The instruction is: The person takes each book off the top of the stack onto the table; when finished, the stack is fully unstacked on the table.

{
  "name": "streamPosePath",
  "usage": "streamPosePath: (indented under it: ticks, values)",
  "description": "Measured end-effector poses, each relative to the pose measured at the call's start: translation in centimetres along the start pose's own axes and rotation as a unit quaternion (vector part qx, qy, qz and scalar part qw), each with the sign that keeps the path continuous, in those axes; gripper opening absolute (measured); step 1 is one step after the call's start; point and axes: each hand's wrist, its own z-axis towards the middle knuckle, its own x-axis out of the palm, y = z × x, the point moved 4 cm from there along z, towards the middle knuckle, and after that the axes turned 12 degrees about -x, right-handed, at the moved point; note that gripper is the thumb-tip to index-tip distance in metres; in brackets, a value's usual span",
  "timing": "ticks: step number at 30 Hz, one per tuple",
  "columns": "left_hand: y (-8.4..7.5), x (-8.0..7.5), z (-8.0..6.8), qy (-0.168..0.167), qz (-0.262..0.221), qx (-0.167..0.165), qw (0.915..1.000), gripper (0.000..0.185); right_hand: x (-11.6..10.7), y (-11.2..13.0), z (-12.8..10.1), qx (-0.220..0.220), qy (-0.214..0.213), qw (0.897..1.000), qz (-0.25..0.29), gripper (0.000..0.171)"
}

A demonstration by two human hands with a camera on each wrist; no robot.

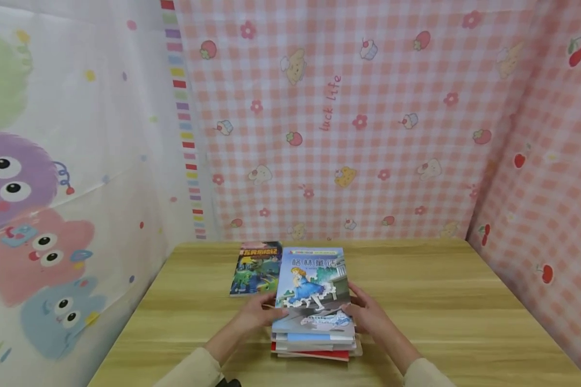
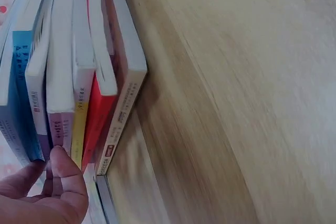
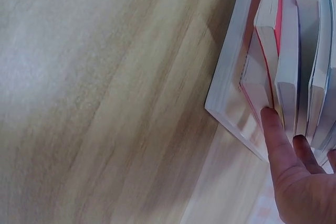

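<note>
Wooden surface [image 1: 440,301] carries a stack of books [image 1: 314,344] at the lower centre of the frame. The left hand [image 1: 259,314] and right hand [image 1: 368,314] press its sides with straight fingers. Better to push both sides evenly, so the fairy-tale book [image 1: 312,287] on top does not slide.

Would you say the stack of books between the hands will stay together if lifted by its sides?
Probably not neatly: the stack of books is uneven, its edges staggered, so thin glossy volumes may slide apart. It likely feels fairly heavy. The left hand and right hand merely touch its sides.
</note>
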Motion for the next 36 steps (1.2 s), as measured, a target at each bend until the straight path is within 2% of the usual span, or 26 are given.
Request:
streamPosePath:
  ticks: [5, 11, 17, 20, 25, 29, 36]
  values:
    - [0.1, 0.1, 0.1, -0.006, -0.056, -0.019, 0.9982, 0.065, 0.0, -0.2, 0.1, -0.005, 0.006, 1.000, 0.017, 0.061]
    - [1.0, -1.0, 0.1, -0.004, -0.150, -0.031, 0.9882, 0.063, 0.3, -0.6, 0.1, -0.015, 0.001, 1.000, 0.014, 0.052]
    - [1.8, -3.1, -0.1, -0.022, -0.200, -0.043, 0.9787, 0.062, 0.7, -0.9, 0.1, -0.028, 0.006, 0.999, -0.033, 0.057]
    - [1.6, -3.9, -0.1, -0.039, -0.215, -0.043, 0.9748, 0.060, 0.7, -0.9, 0.1, -0.018, 0.016, 0.998, -0.053, 0.059]
    - [1.3, -5.1, 0.6, -0.050, -0.234, -0.032, 0.9704, 0.061, 0.0, -0.7, -0.1, -0.002, 0.008, 0.998, -0.059, 0.059]
    - [1.7, -7.3, 0.9, -0.072, -0.256, -0.028, 0.9636, 0.060, 0.1, -0.4, -0.1, -0.007, 0.011, 0.998, -0.066, 0.060]
    - [3.4, -12.9, 0.0, -0.097, -0.282, -0.029, 0.9540, 0.064, 0.7, -0.5, -0.2, -0.003, 0.010, 0.999, -0.047, 0.060]
